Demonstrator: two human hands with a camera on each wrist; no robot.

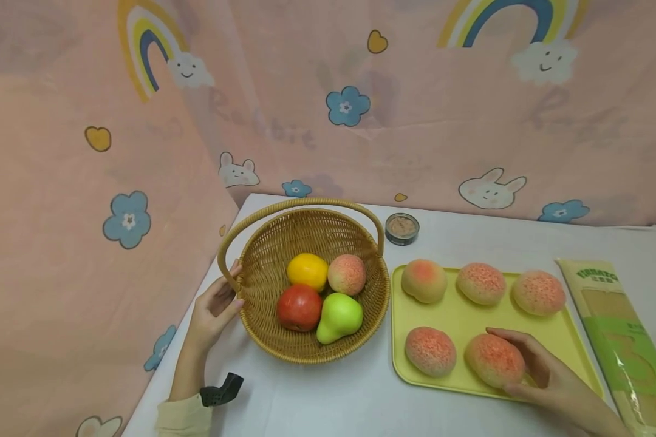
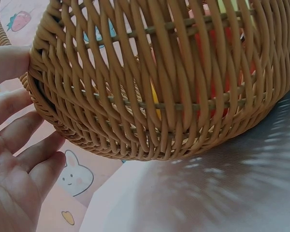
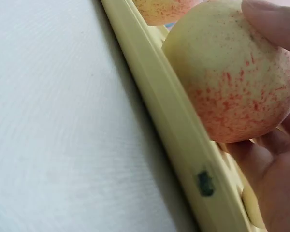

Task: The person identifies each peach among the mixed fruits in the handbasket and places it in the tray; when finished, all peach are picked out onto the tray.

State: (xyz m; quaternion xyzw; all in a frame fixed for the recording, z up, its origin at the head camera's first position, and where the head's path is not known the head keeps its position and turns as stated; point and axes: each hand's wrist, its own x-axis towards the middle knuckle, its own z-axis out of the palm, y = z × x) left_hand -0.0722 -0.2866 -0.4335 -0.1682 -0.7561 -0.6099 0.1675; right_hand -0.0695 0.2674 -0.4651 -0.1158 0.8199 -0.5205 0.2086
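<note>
Right hand is cupped round the near peach on the yellow tray, so I'd lift it straight up while the left hand, fingers relaxed, steadies the wicker basket on the counter.

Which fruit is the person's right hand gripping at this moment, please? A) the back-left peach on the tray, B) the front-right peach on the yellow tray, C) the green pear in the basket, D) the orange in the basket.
B: the right hand curls its fingers round the front-right peach on the yellow tray, while the left hand only touches the basket.
</note>
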